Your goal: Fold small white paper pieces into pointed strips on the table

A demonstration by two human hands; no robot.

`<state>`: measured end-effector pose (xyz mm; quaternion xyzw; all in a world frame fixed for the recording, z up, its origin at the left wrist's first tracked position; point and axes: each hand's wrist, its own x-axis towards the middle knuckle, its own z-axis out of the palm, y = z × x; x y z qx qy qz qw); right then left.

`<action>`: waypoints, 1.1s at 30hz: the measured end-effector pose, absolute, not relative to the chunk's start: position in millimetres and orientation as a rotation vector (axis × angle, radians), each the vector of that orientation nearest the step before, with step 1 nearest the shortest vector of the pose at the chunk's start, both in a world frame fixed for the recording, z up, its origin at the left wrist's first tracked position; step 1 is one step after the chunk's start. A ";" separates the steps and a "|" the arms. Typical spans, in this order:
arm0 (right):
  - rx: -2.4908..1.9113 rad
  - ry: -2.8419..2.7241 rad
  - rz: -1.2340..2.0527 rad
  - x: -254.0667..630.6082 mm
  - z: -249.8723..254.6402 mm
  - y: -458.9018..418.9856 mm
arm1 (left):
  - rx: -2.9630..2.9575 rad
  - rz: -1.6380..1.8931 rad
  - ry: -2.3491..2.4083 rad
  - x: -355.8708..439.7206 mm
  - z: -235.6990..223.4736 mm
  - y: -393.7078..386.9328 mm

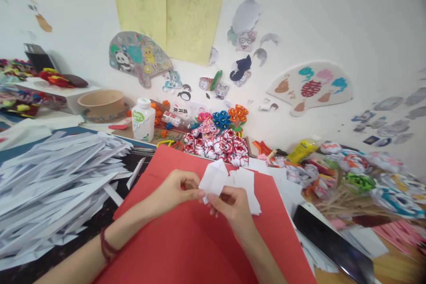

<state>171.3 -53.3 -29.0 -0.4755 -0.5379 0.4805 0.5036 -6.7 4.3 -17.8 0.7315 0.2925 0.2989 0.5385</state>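
Observation:
A small piece of folded white paper (213, 179) is held between my two hands, above a large red sheet (173, 235). My left hand (181, 190) pinches its left lower edge between thumb and fingers. On the other side, my right hand (231, 204) grips the lower right part, with the thumb in front and the fingers curled behind. The paper's top comes to a point and creases show on it. Just behind my right hand, several white paper pieces (249, 186) lie on the red sheet.
A big heap of folded white paper strips (60, 177) lies at the left. Red-and-white paper flowers (219, 146) and a white bottle (143, 120) stand at the back. To the right are a black phone (333, 244), a yellow bottle (303, 150) and pink scissors (399, 235).

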 end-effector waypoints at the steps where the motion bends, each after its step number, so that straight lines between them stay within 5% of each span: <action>1: -1.153 -1.285 1.158 171.8 -29.2 -52.9 | 1.762 0.750 0.715 -7.5 -14.8 3.9; 6: -1.178 -1.264 1.146 174.3 -30.3 -52.2 | 2.053 0.990 0.732 -11.9 0.6 -1.8; 33: -1.159 -1.365 1.095 172.3 -31.8 -52.0 | 2.327 0.833 0.854 -5.3 -9.2 -9.8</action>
